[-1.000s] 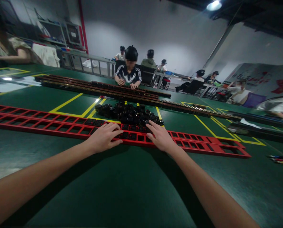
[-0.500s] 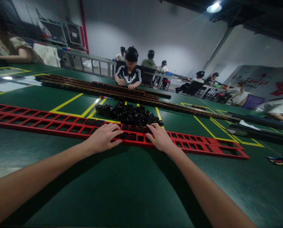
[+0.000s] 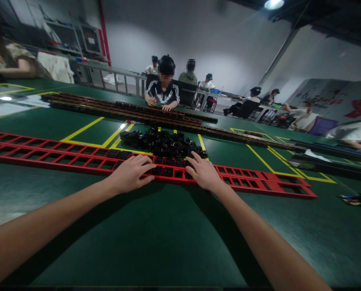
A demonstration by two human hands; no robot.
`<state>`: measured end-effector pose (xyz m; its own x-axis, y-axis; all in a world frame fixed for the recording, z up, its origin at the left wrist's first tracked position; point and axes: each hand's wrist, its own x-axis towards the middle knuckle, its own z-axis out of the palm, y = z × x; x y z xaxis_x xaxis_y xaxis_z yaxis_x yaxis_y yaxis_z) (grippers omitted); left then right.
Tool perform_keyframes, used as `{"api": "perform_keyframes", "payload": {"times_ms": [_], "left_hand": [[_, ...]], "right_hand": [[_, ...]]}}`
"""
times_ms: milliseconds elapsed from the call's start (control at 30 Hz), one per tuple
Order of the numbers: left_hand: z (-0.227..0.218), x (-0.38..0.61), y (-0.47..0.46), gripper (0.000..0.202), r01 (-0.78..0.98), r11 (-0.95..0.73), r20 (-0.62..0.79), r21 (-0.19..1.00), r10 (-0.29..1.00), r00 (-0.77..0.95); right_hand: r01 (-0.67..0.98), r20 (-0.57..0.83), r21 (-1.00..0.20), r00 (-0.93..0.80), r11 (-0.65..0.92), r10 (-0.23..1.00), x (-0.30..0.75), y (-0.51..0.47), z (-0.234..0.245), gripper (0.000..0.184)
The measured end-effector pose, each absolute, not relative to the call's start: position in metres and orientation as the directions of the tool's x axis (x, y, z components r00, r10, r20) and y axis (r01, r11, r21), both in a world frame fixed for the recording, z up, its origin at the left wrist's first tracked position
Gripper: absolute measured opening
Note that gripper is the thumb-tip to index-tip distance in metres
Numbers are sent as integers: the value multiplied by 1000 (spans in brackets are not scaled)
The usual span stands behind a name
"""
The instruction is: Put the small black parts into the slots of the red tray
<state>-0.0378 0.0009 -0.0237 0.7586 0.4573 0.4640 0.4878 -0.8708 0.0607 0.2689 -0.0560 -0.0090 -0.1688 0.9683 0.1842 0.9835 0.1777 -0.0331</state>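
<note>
A long red slotted rack lies across the green table in front of me. Several of its middle slots hold small black parts. Behind it sits a heap of loose black parts. My left hand lies flat on the rack with fingers stretched out, touching the filled slots. My right hand rests on the rack a little to the right, fingers spread toward the heap's near edge. Neither hand holds anything that I can see.
Dark long racks lie farther back, where a seated person works opposite me. Other people sit at the left edge and at far tables. Yellow lines mark the green table. Small coloured items lie at the right.
Both hands stay on the rack with almost no movement. The view has tilted slightly, so everything sits a little higher in the picture.
</note>
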Motion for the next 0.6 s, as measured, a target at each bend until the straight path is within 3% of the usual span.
{"api": "perform_keyframes", "payload": {"times_ms": [233, 600], "left_hand": [[-23, -37, 1, 36, 501, -865, 441, 25, 460, 771], [-23, -38, 0, 38, 505, -863, 438, 20, 462, 771]], "right_hand": [[986, 185, -36, -154, 164, 970, 267, -56, -6, 51], [997, 183, -37, -64, 72, 981, 266, -54, -7, 64]]}}
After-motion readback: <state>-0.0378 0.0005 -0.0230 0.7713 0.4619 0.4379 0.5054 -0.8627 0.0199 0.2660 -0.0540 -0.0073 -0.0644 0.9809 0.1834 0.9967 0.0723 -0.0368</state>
